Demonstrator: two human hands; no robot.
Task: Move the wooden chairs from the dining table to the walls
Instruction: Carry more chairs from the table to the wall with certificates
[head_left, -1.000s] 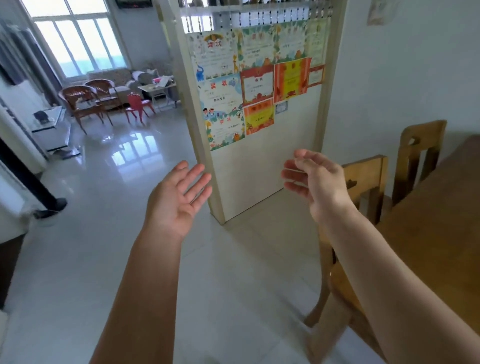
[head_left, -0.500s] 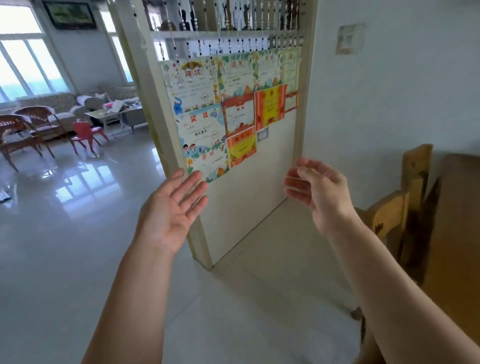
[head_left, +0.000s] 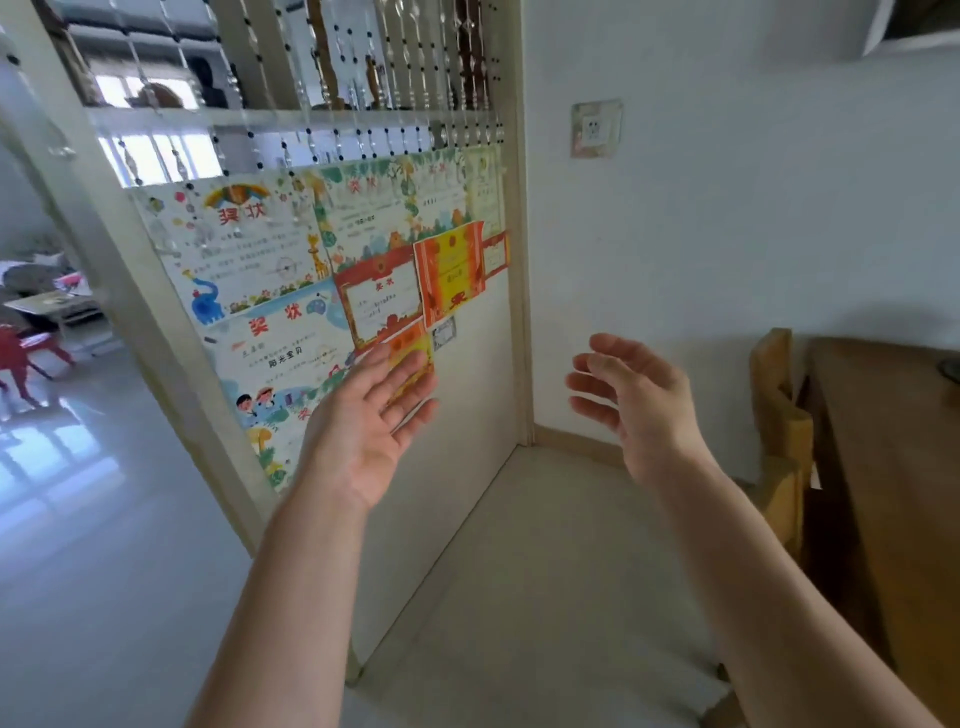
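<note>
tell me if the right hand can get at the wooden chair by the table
Probably yes: the right hand is open and empty, and nothing shows between it and the wooden chair to its right.

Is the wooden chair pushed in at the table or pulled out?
Pushed in. The light wooden chair stands upright, its back close against the edge of the brown wooden dining table.

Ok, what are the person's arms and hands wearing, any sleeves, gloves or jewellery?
Nothing shows. The left forearm and right forearm are bare to the frame edge; the left hand and right hand are ungloved, no watch, bracelet or ring visible.
</note>
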